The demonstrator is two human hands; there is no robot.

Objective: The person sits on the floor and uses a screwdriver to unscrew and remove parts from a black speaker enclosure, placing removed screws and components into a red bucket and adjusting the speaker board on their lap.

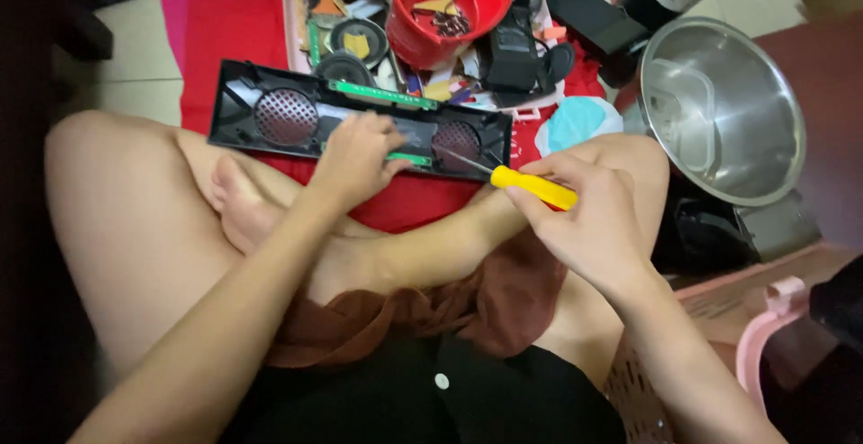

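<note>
A long black plastic speaker casing (270, 93) lies on a red cloth (234, 39) in front of my crossed legs. It has two round mesh grilles and green circuit strips inside. My left hand (355, 158) rests on the casing's middle, fingers pressing a green strip. My right hand (589, 215) grips a yellow-handled screwdriver (530, 185), whose thin metal tip points into the casing near the right grille (456, 137).
Beyond the casing stand a red bucket (447, 4) holding screws and parts, loose speaker cones, black electronic pieces and a light blue bag (575, 120). A large steel bowl (728, 107) sits at right, a pink plastic basket (764, 327) lower right.
</note>
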